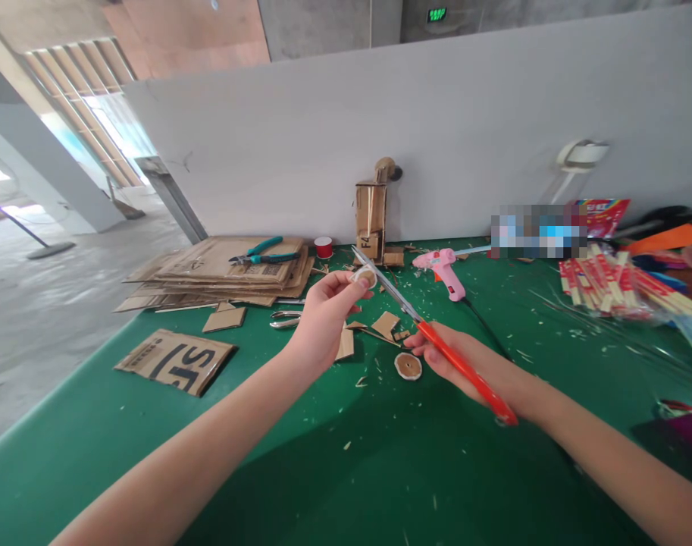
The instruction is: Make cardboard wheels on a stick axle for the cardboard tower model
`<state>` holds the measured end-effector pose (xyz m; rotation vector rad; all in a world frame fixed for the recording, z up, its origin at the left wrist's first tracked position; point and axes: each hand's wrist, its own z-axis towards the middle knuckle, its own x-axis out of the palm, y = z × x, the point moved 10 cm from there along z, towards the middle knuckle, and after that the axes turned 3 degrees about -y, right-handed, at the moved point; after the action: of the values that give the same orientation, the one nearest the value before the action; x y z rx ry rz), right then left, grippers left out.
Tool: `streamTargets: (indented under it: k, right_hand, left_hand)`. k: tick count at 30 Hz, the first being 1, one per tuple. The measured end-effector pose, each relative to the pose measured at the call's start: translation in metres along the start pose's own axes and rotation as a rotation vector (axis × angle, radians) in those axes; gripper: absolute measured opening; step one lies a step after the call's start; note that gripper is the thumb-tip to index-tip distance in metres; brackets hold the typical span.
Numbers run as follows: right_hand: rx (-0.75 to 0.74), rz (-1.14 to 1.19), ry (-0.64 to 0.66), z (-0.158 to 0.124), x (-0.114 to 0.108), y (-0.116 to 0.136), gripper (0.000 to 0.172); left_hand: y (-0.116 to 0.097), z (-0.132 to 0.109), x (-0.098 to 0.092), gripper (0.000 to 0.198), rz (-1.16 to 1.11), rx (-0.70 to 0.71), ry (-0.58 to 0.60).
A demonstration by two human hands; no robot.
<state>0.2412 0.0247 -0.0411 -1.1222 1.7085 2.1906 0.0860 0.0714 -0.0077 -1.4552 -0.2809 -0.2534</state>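
Observation:
Between the thumb and fingers of my left hand [326, 315] is a small round cardboard disc [369, 276] with a whitish edge. My right hand [453, 360] has hold of scissors [436, 337] with long red handles. Their metal blades point up and to the left, and the tips reach beside the disc; whether they touch it I cannot tell. A second cardboard disc [408, 366], with a white rim and a small centre hole, lies on the green table just left of my right hand. Cardboard scraps [386, 324] are scattered past my hands.
A cardboard construction [371, 220] stands against the white partition. Stacked cardboard sheets [220, 265] with teal-handled pliers [263, 254] lie at left, near a loose printed piece [175, 360]. A pink glue gun [443, 269] and wrapped wooden sticks [604, 280] lie at right.

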Motion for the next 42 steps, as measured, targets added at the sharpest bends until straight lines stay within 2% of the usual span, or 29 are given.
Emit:
streamTargets:
  k: [11,17,25,29,35,42]
  right_hand:
    - [0.063,-0.163,-0.121,0.002,-0.007,-0.004,0.028]
    - [0.054,-0.286,-0.128,0.005,-0.009,-0.003,0.026]
    - [-0.005,-0.420,-0.196,0.005,-0.010,0.000,0.036]
    - [0.016,-0.387,-0.212,0.008,-0.007,-0.007,0.036]
    - [0.056,-0.279,-0.139,0.004,-0.004,-0.011,0.034]
    - [0.033,-0.162,-0.087,0.000,0.000,-0.006,0.035]
  left_hand:
    - [-0.002,-0.002,0.002,0.017,0.061,0.021,0.024]
    - [-0.005,-0.004,0.005,0.014,0.072,0.037,0.035]
    - [-0.005,-0.004,0.005,0.014,0.061,0.037,0.039]
    - [-0.003,-0.003,0.003,0.014,0.014,0.003,0.018]
    - [-0.006,0.000,0.000,0.016,-0.072,-0.015,0.019]
    - [-0.012,-0.001,0.000,0.017,0.015,0.025,0.024]
